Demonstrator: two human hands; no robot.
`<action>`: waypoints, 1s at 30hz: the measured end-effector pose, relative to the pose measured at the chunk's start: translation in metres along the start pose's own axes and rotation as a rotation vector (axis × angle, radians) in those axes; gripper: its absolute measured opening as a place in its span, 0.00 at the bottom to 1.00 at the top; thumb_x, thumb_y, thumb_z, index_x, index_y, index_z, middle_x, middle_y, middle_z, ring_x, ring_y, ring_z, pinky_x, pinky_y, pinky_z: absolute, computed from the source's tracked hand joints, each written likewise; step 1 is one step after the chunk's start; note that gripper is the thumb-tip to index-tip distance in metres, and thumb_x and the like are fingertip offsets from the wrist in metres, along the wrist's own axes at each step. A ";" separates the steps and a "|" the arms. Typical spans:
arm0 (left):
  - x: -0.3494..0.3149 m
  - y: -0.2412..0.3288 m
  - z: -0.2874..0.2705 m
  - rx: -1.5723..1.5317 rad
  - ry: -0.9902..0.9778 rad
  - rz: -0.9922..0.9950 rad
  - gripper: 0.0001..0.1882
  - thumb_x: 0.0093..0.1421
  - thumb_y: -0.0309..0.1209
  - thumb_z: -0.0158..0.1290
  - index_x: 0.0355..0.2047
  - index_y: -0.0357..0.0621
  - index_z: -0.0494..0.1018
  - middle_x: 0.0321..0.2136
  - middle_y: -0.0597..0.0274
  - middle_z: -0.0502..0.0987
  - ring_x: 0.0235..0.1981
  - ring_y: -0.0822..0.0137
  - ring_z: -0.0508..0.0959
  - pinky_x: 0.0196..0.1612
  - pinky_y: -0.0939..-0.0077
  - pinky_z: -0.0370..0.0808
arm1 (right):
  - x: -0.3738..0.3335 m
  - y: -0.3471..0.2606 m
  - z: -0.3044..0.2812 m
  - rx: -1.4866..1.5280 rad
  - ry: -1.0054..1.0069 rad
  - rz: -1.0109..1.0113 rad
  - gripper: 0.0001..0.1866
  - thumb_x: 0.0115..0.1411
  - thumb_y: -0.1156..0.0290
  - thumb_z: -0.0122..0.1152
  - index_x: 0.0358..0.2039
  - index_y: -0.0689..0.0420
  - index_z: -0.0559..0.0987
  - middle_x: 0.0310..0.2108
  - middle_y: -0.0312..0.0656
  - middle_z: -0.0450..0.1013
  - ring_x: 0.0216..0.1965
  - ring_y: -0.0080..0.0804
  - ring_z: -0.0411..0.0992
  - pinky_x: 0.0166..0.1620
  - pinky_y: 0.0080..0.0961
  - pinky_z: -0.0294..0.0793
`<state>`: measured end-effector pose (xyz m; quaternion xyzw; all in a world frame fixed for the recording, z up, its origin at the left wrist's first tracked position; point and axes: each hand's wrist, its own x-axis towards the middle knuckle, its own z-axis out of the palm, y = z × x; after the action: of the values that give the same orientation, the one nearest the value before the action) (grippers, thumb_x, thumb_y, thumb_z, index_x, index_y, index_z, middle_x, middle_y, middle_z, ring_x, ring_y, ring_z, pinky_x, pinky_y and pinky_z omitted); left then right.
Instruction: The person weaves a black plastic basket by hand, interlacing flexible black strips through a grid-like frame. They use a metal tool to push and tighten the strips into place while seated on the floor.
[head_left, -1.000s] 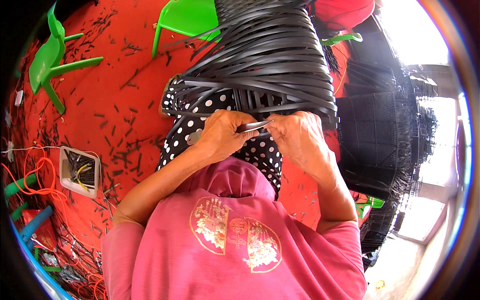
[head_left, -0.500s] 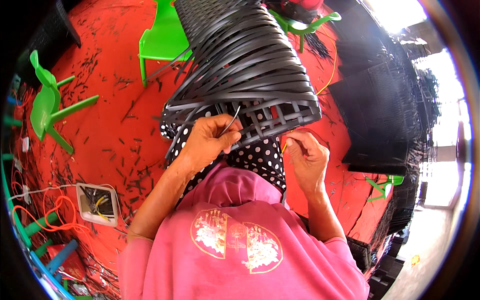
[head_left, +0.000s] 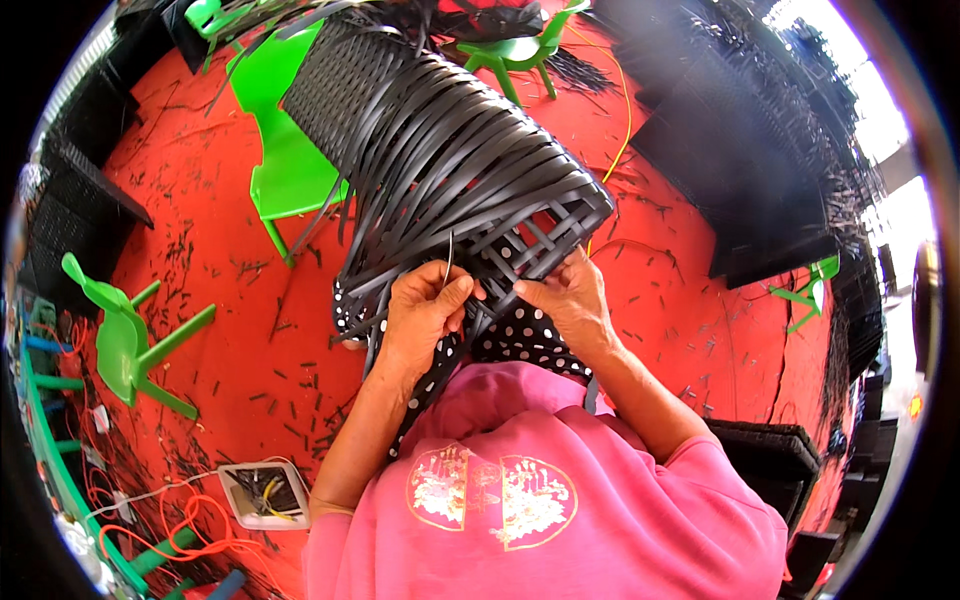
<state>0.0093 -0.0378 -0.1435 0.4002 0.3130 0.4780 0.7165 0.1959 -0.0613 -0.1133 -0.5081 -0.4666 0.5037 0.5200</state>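
Observation:
A black wicker piece [head_left: 440, 140] of flat plastic strips lies across my lap, pointing away to the upper left. Its far part is tightly woven; nearer me the strips are loose, and an open lattice [head_left: 530, 235] shows at the near end. My left hand [head_left: 425, 305] is closed at the lattice's left side, pinching a thin dark strip [head_left: 449, 255] whose end sticks up past the thumb. My right hand [head_left: 572, 305] is closed on the near edge of the wicker piece, thumb on top, other fingers partly hidden behind it.
Green plastic chairs [head_left: 130, 345] stand on the red floor [head_left: 240, 330], which is littered with black strip scraps. A white tray [head_left: 230, 490] of cut pieces and an orange cord [head_left: 190, 520] lie at lower left. Black woven panels [head_left: 730, 180] are stacked at right.
My right hand has moved from beside the wicker piece's corner onto its near edge, closer to my left hand. The left hand keeps its pinch. The whole view has shifted and turned.

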 end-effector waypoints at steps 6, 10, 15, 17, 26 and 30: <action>-0.002 0.001 0.011 0.025 -0.030 -0.053 0.08 0.59 0.31 0.56 0.32 0.37 0.75 0.29 0.59 0.79 0.14 0.80 0.66 0.13 0.90 0.56 | 0.009 -0.011 -0.019 0.035 -0.066 0.055 0.25 0.49 0.80 0.64 0.49 0.61 0.69 0.37 0.35 0.72 0.38 0.21 0.70 0.43 0.21 0.71; -0.002 0.001 0.017 0.037 -0.074 -0.046 0.08 0.58 0.30 0.56 0.33 0.36 0.75 0.31 0.59 0.79 0.14 0.81 0.67 0.13 0.89 0.56 | 0.017 -0.014 -0.021 0.139 -0.119 -0.064 0.27 0.49 0.80 0.64 0.51 0.61 0.69 0.39 0.35 0.72 0.39 0.22 0.70 0.44 0.22 0.70; -0.002 -0.001 0.026 -0.022 -0.034 -0.029 0.07 0.57 0.29 0.56 0.28 0.37 0.75 0.32 0.57 0.78 0.15 0.79 0.67 0.14 0.89 0.57 | 0.025 -0.012 -0.022 0.245 -0.181 -0.111 0.29 0.50 0.83 0.61 0.54 0.59 0.68 0.40 0.33 0.72 0.41 0.21 0.70 0.47 0.22 0.69; -0.003 -0.007 0.021 -0.084 -0.057 -0.012 0.05 0.57 0.27 0.56 0.30 0.37 0.75 0.31 0.60 0.78 0.15 0.80 0.68 0.14 0.89 0.56 | 0.022 -0.001 -0.021 0.292 -0.161 -0.091 0.30 0.50 0.84 0.61 0.55 0.59 0.68 0.41 0.33 0.72 0.41 0.22 0.70 0.47 0.22 0.69; 0.000 -0.013 0.015 -0.143 0.001 -0.026 0.04 0.55 0.26 0.55 0.28 0.38 0.74 0.30 0.55 0.78 0.14 0.78 0.67 0.15 0.87 0.55 | 0.016 0.008 -0.024 0.329 -0.181 0.023 0.36 0.46 0.84 0.62 0.58 0.57 0.64 0.47 0.36 0.71 0.46 0.24 0.69 0.42 0.20 0.69; 0.002 -0.015 0.011 -0.152 -0.018 -0.008 0.05 0.57 0.25 0.54 0.30 0.35 0.75 0.29 0.57 0.79 0.14 0.80 0.66 0.15 0.89 0.54 | 0.015 0.006 -0.022 0.289 -0.169 0.027 0.35 0.45 0.83 0.61 0.57 0.58 0.65 0.46 0.35 0.71 0.44 0.23 0.68 0.38 0.17 0.68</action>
<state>0.0253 -0.0426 -0.1518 0.3477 0.2710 0.4940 0.7494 0.2186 -0.0480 -0.1210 -0.3899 -0.4244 0.6136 0.5398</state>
